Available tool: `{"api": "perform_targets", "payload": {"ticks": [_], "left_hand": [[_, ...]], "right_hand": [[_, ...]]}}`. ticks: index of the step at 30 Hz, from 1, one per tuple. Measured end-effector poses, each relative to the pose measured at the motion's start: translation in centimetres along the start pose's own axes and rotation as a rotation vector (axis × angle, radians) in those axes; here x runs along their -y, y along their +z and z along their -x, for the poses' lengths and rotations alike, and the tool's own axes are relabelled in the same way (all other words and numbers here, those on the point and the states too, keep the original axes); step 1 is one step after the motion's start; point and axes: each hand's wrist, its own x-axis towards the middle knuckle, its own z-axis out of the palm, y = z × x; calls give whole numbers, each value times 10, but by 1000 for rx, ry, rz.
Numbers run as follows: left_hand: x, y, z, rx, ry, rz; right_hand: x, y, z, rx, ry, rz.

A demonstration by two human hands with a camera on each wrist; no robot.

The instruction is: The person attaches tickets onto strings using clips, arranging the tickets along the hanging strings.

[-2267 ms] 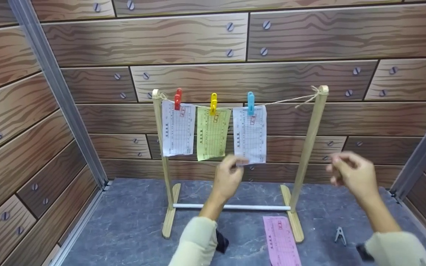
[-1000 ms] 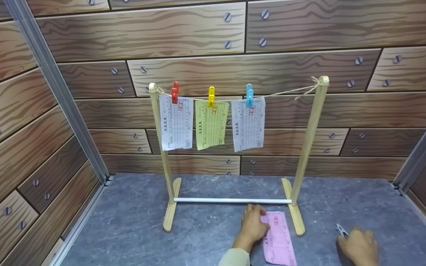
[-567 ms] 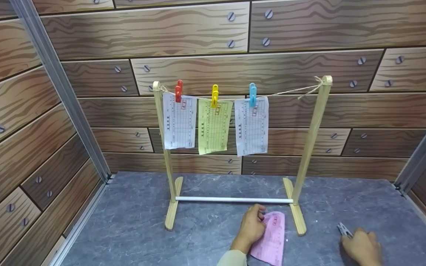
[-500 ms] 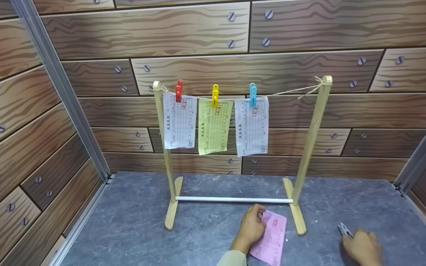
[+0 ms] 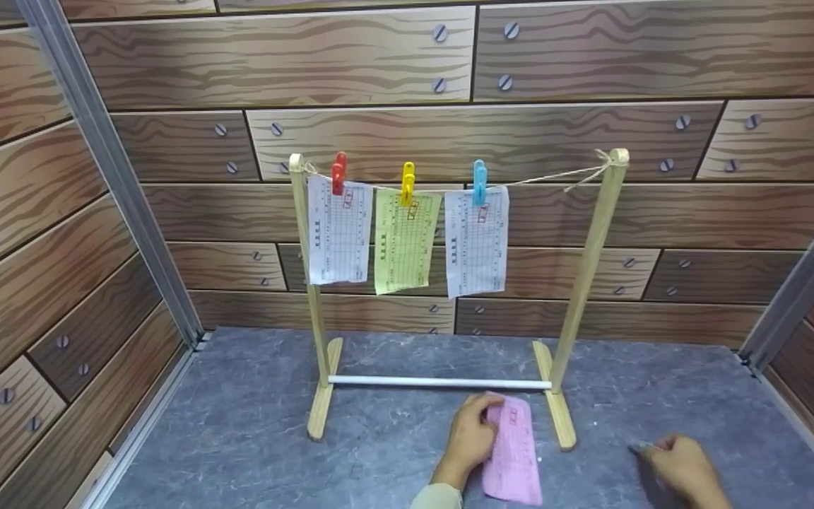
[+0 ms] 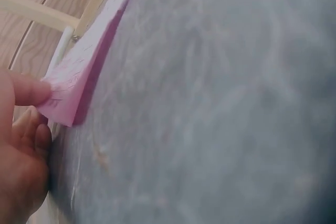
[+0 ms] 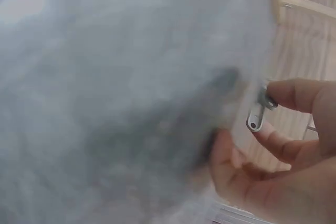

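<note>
My left hand [image 5: 469,438] pinches the upper left edge of a pink paper slip [image 5: 513,459] low in front of the rack. In the left wrist view the thumb lies on top of the slip [image 6: 79,77], which slants up from the grey surface. To the right, my right hand [image 5: 686,466] holds a grey clothespin [image 5: 634,449] just over the tabletop. The right wrist view shows the clothespin [image 7: 255,116] between thumb and fingers. On the string hang a white slip [image 5: 340,233], a green slip [image 5: 407,244] and another white slip [image 5: 476,244].
A wooden rack with a right post [image 5: 587,276] and a white bottom bar [image 5: 442,382] stands on the grey marbled table [image 5: 237,438]. Red [image 5: 338,175], yellow [image 5: 408,185] and blue [image 5: 479,184] clothespins grip the hung slips. Wood-patterned walls [image 5: 379,63] enclose the back and sides.
Both hands came down from near the line to the table. The left hand took hold of the pink slip and shifted it left; the right hand picked up the grey clothespin.
</note>
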Motion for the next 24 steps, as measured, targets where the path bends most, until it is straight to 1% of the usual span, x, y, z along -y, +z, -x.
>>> {"api": "perform_targets", "payload": {"ticks": [2, 4, 6, 9, 12, 14, 16, 20, 22, 24], "left_hand": [[0, -1, 0, 12, -27, 27], [0, -2, -1, 24, -56, 50], [0, -3, -3, 31, -77, 66], [-1, -4, -5, 23, -78, 59], [-2, -6, -9, 6, -84, 39], [-4, -8, -11, -3, -99, 26], [-7, -11, -13, 2, -127, 31], [-17, -19, -21, 32, -149, 60], [-24, -24, -26, 39, -154, 89], [-33, -30, -32, 30, -145, 108]], "right_hand": [[6, -3, 3, 23, 18, -122], [10, -4, 7, 2, -16, -254], [15, -4, 12, -2, -28, -426], [25, -6, 19, -24, -96, -690], [37, -13, 25, -3, -143, -899], [44, -21, 30, 11, -197, -985], [51, -29, 34, 16, -248, -1037], [66, -48, 41, 5, -351, -1107], [74, -56, 43, 17, -391, -1136], [83, -62, 44, 37, -443, -1158]]}}
